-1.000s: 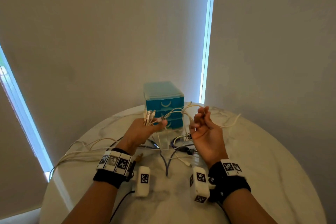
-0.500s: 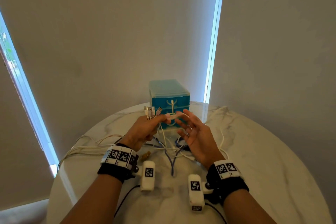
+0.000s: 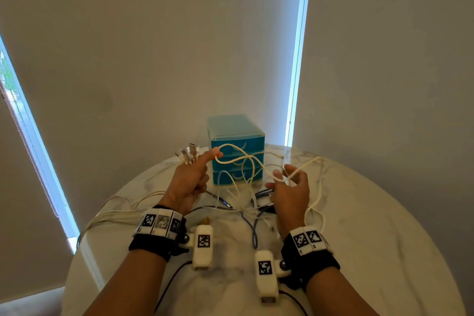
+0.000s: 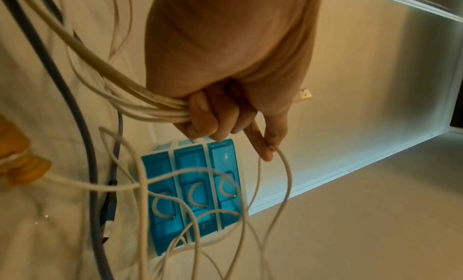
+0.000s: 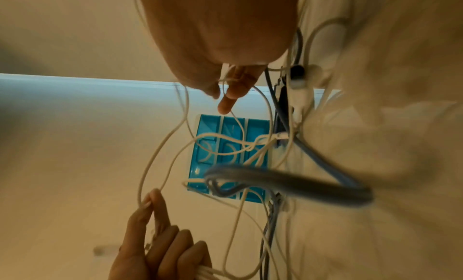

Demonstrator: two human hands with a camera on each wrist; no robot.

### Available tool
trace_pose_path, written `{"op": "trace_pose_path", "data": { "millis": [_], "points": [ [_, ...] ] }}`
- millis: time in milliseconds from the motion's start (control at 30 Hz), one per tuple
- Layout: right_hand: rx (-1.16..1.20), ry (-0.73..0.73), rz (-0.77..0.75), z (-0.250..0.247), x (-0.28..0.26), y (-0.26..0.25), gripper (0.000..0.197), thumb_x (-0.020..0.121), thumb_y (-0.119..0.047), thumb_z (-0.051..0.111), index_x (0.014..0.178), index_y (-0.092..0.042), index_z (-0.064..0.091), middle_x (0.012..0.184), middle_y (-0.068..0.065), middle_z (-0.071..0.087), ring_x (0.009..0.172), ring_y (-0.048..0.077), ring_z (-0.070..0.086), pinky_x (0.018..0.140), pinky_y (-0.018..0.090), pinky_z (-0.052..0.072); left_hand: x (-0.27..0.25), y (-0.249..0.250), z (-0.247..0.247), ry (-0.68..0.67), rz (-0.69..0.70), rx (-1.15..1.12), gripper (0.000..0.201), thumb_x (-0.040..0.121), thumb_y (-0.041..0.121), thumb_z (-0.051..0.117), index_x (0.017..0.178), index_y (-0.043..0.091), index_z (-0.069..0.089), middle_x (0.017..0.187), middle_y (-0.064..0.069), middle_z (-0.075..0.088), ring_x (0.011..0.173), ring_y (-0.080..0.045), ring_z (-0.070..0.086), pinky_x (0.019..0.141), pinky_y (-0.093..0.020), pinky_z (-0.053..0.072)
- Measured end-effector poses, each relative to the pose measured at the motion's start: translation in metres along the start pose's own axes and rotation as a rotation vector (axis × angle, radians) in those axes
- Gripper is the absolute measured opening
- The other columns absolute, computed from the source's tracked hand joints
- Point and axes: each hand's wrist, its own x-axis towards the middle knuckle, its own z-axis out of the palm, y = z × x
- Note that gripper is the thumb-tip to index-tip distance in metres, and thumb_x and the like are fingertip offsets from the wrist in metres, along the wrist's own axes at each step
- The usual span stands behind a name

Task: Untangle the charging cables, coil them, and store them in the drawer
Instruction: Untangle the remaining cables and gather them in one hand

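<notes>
My left hand [image 3: 191, 177] grips a bunch of white cables [image 4: 150, 106] in its curled fingers, their plug ends [image 3: 188, 154] sticking up past the knuckles. Its thumb and forefinger pinch one white cable loop [image 3: 238, 159]. That loop runs across to my right hand [image 3: 288, 185], which pinches it between thumb and fingertips [image 5: 225, 104]. Both hands hover above the marble table [image 3: 384, 238] in front of the blue drawer unit [image 3: 236, 133], whose three drawers [image 4: 192, 193] look closed. Dark and grey cables [image 3: 254, 228] lie tangled under the hands.
White cables [image 3: 115, 213] trail off the table's left edge. Another white strand [image 3: 318, 202] loops on the table right of my right hand. A small amber object [image 3: 205, 220] lies near my left wrist. Blinds and bright window strips stand behind.
My right hand, open-fingered half a second ago, has closed on the white cable and moved right. The loop is now stretched between both hands.
</notes>
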Motion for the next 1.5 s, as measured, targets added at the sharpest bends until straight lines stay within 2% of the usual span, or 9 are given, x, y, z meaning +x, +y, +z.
{"op": "trace_pose_path", "data": {
  "millis": [167, 333, 500, 567, 667, 867, 1133, 1367, 1500],
  "points": [
    [0.017, 0.039, 0.065, -0.006, 0.005, -0.002, 0.056, 0.094, 0.004, 0.072, 0.138, -0.020, 0.048, 0.140, 0.002, 0.052, 0.088, 0.021, 0.076, 0.044, 0.022, 0.052, 0.000, 0.002, -0.001, 0.079, 0.062, -0.061, 0.031, 0.096, 0.042, 0.079, 0.112, 0.017, 0.084, 0.060, 0.006, 0.023, 0.051, -0.010, 0.018, 0.046, -0.026, 0.018],
    [-0.261, -0.189, -0.161, 0.002, 0.002, 0.003, 0.118, 0.072, -0.007, 0.098, 0.163, -0.037, 0.030, 0.161, -0.001, 0.024, 0.120, 0.017, 0.065, 0.081, 0.026, 0.064, -0.008, 0.005, 0.004, -0.017, 0.134, 0.007, 0.035, 0.097, 0.047, 0.074, 0.113, 0.017, 0.084, 0.059, 0.006, 0.023, 0.052, -0.011, 0.017, 0.052, -0.031, 0.015],
    [-0.446, -0.364, -0.282, 0.003, -0.002, 0.007, 0.041, 0.083, -0.045, 0.091, 0.119, -0.046, 0.072, 0.158, -0.006, 0.022, 0.146, 0.007, 0.043, 0.095, 0.010, 0.046, -0.017, 0.010, 0.005, -0.221, 0.167, 0.150, 0.037, 0.099, 0.049, 0.071, 0.108, 0.016, 0.083, 0.060, 0.002, 0.024, 0.058, -0.020, 0.014, 0.055, -0.036, 0.013],
    [-0.462, -0.311, -0.345, 0.001, -0.003, 0.006, 0.016, 0.092, -0.044, 0.083, 0.106, -0.037, 0.078, 0.152, 0.003, 0.040, 0.134, -0.018, 0.041, 0.093, 0.002, 0.042, -0.019, 0.011, 0.007, -0.269, 0.177, 0.198, 0.036, 0.100, 0.049, 0.068, 0.105, 0.017, 0.083, 0.062, -0.002, 0.023, 0.060, -0.023, 0.012, 0.057, -0.040, 0.012],
    [-0.317, -0.219, -0.383, 0.001, 0.001, 0.000, 0.003, 0.098, -0.037, 0.078, 0.101, -0.038, 0.079, 0.135, -0.006, 0.054, 0.102, -0.001, 0.071, 0.091, 0.023, 0.059, -0.019, 0.008, 0.008, -0.286, 0.132, 0.330, 0.048, 0.104, 0.060, 0.055, 0.113, 0.024, 0.084, 0.062, 0.001, 0.023, 0.057, -0.015, 0.018, 0.055, -0.035, 0.015],
    [-0.119, -0.143, -0.253, -0.009, 0.006, -0.015, 0.012, 0.108, -0.018, 0.065, 0.109, -0.023, 0.075, 0.084, 0.002, 0.079, 0.080, 0.014, 0.076, 0.074, 0.034, 0.062, -0.022, 0.000, 0.006, -0.450, -0.061, 0.668, 0.052, 0.101, 0.071, 0.051, 0.110, 0.033, 0.085, 0.063, 0.008, 0.032, 0.056, -0.009, 0.030, 0.051, -0.024, 0.028],
    [0.059, -0.216, 0.055, -0.010, 0.013, -0.028, 0.033, 0.120, -0.031, 0.031, 0.122, -0.013, 0.058, 0.095, -0.005, 0.083, 0.114, 0.013, 0.071, 0.092, 0.025, 0.055, 0.000, -0.011, -0.008, -0.091, -0.124, 0.592, 0.040, 0.095, 0.064, 0.069, 0.100, 0.028, 0.086, 0.067, 0.003, 0.044, 0.060, -0.014, 0.035, 0.049, -0.025, 0.027],
    [0.339, -0.433, 0.265, -0.010, 0.001, -0.040, 0.028, 0.118, -0.034, 0.036, 0.104, -0.020, 0.057, 0.122, 0.016, 0.080, 0.121, 0.021, 0.074, 0.115, 0.048, 0.043, -0.026, 0.004, 0.018, -0.233, 0.077, 0.535, 0.025, 0.095, 0.040, 0.079, 0.119, 0.031, 0.080, 0.091, 0.023, 0.073, 0.069, 0.014, 0.066, 0.054, -0.004, 0.047],
    [0.299, -0.485, 0.255, -0.003, -0.006, -0.040, 0.028, 0.116, -0.034, 0.041, 0.103, -0.018, 0.059, 0.125, 0.022, 0.077, 0.118, 0.024, 0.075, 0.111, 0.050, 0.046, -0.026, -0.003, 0.024, -0.251, 0.157, 0.511, 0.008, 0.089, 0.023, 0.087, 0.097, 0.026, 0.085, 0.091, 0.022, 0.081, 0.087, 0.012, 0.072, 0.073, -0.008, 0.051]
  ]
}}
